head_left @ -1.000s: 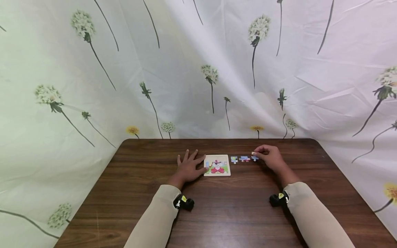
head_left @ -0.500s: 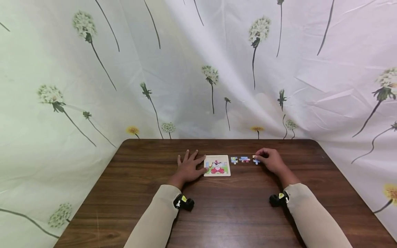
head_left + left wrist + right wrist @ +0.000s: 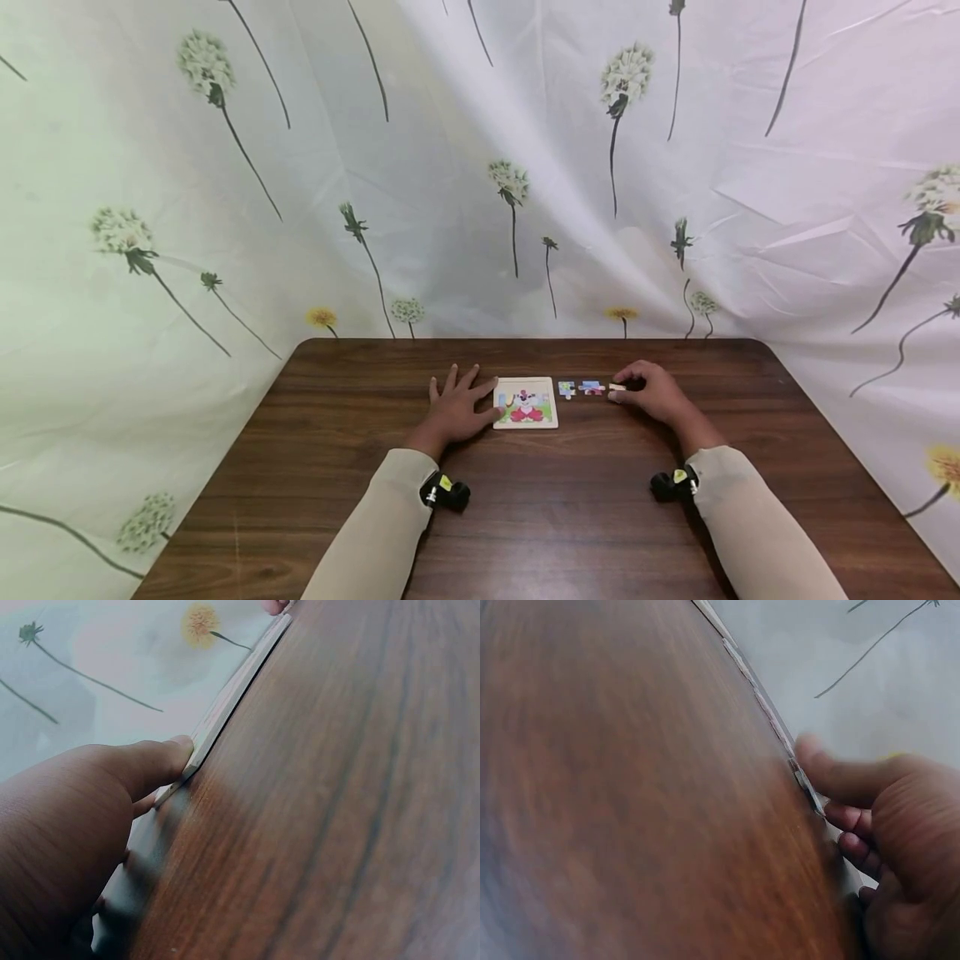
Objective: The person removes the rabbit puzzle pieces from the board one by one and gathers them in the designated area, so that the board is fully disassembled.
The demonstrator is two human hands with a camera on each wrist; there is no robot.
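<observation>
We note a flower-printed backdrop (image 3: 435, 225) behind the wood-grain worktop (image 3: 540, 533). Next, two hands: left hand (image 3: 455, 412), fingers (image 3: 452, 382) spread apart; right hand (image 3: 658, 392), thumb and fingers curled inward. Between them, flat, a framed picture board (image 3: 525, 382), left thumb touching its left edge. Just right of it we see two loose puzzle pieces (image 3: 592, 387) in a row, then a third piece (image 3: 617, 387), clamped in the right fingers.
</observation>
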